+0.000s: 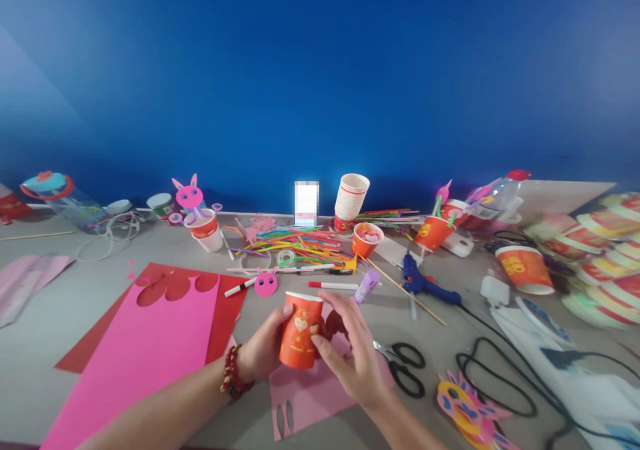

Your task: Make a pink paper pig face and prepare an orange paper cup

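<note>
- Nearest my camera are the left forearm (165, 403) and right forearm (395, 420), both cut off at the bottom edge.
- At left, I see the pink sheet (165, 350) over the red sheet (95, 337), scalloped edge away from me; I judge they lie aside to free the middle.
- The left hand (263, 347) is closed round the left side of the cup, thumb near the rim, probably to steady it.
- The orange cup (299, 343) is at centre, mouth up and slightly tilted above the pale pink sheet (320, 407), its printed figures facing me.
- The right hand (355, 360) curves half open round the cup's right side, thumb at the print, index finger near the rim; I cannot tell whether it grips or merely touches.
- The scissors (393, 357) lie beside that hand, handy to it, I'd guess; the glue gun (420, 283) rests beyond.
- Hidden from me: the left fingertips, the cup's far side, most of the pale sheet. A dark red patch inside the right hand is unclear, and the stacked cups (610, 260) at far right are smeared.
</note>
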`<action>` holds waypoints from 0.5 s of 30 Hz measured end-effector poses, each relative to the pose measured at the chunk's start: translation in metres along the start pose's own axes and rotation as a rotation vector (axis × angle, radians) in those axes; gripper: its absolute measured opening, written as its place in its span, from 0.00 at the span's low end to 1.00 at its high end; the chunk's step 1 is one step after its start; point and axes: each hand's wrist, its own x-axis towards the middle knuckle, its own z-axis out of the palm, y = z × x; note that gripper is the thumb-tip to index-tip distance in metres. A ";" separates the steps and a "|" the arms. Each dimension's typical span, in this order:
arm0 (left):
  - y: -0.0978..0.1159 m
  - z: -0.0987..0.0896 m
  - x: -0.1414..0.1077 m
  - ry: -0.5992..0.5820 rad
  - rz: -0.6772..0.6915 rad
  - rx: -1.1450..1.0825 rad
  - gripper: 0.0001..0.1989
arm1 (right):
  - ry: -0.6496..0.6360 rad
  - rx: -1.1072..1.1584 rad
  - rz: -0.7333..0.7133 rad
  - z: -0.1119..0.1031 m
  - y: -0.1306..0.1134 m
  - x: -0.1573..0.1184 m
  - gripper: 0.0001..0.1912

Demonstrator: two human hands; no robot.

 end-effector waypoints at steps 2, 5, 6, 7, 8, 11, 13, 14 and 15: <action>-0.002 0.000 -0.002 0.007 0.082 0.079 0.30 | -0.009 -0.041 -0.015 -0.002 -0.001 0.002 0.23; -0.003 0.001 -0.002 0.020 0.206 0.208 0.35 | 0.004 -0.103 -0.059 -0.003 -0.002 0.004 0.20; -0.003 0.001 -0.002 0.022 0.227 0.234 0.35 | 0.007 -0.114 -0.068 -0.003 -0.001 0.004 0.19; -0.003 0.001 -0.001 0.025 0.244 0.254 0.34 | 0.013 -0.119 -0.072 -0.003 -0.001 0.004 0.19; -0.003 0.001 -0.001 0.031 0.264 0.274 0.33 | 0.021 -0.118 -0.069 -0.002 -0.001 0.003 0.19; -0.002 0.000 0.000 0.054 0.332 0.373 0.29 | 0.055 -0.068 -0.035 -0.001 0.000 0.000 0.22; 0.000 -0.002 0.000 0.051 0.375 0.443 0.32 | 0.069 -0.002 -0.014 0.000 0.002 -0.002 0.26; 0.000 -0.003 0.000 0.040 0.394 0.470 0.34 | 0.069 0.028 -0.009 0.001 0.002 -0.004 0.28; 0.000 -0.004 0.000 0.027 0.412 0.491 0.37 | 0.067 0.049 -0.013 0.001 0.003 -0.004 0.30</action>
